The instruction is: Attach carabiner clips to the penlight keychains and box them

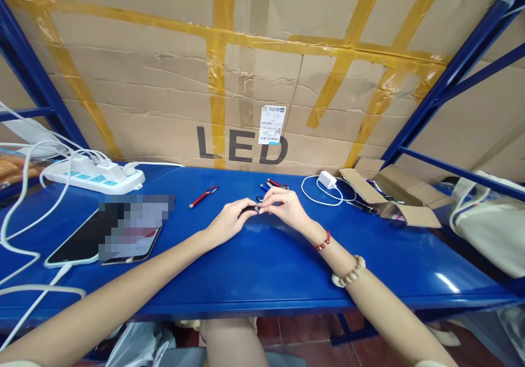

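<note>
Over the middle of the blue table, my left hand is closed around a small black keychain flashlight, mostly hidden by the fingers. Its silvery end points right. My right hand pinches at that end with thumb and fingertips; whether a tiny part sits between them cannot be made out. Left of my hands lies a slim red keychain flashlight with a carabiner clip. Just behind my right hand, red and blue keychain flashlights lie together, partly covered by it.
Two phones lie at the left, below a white power strip with plugs and trailing cables. A white charger with its cord and an open cardboard box stand at the right. A large taped carton walls the back.
</note>
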Available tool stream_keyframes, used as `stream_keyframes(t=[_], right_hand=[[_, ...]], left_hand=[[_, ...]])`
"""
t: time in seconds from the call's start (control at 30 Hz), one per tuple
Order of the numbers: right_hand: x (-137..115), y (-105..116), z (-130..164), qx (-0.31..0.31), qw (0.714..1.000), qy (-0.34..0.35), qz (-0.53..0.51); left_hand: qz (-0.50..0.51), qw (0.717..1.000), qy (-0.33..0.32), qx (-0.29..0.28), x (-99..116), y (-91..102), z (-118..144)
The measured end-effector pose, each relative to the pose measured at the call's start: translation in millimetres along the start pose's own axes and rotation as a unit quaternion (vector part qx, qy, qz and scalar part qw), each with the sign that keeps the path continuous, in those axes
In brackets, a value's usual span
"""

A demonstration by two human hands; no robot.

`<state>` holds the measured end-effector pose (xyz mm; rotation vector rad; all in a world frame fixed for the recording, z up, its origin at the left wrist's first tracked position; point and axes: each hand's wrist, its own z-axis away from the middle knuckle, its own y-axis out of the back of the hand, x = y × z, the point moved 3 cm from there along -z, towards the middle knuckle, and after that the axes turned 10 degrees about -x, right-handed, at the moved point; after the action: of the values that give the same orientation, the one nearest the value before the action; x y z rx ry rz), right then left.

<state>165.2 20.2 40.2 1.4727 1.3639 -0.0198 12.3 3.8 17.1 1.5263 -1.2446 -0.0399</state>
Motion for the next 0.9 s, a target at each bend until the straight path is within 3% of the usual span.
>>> stream_keyframes(t=[0.23, 0.4, 0.7, 0.9], right_hand=[[1, -6, 1, -0.001, 1.000, -0.009, 0.007], [5, -10, 1, -0.018, 0.999, -0.031, 0.001], [8, -20, 0, -0.032, 0.980, -0.141, -0.134], [8, -23, 0, -0.048, 0.958, -0.209, -0.191]], left_hand=[[-0.010, 1.000, 0.017, -0.017, 1, 0.3, 4], [-0.046, 0.999, -0.004, 0.011, 2, 1.0, 5], [-0.095, 0.992, -0.045, 0.065, -3, 0.8, 6], [-0.128, 0.987, -0.065, 0.072, 0, 1.8, 5]])
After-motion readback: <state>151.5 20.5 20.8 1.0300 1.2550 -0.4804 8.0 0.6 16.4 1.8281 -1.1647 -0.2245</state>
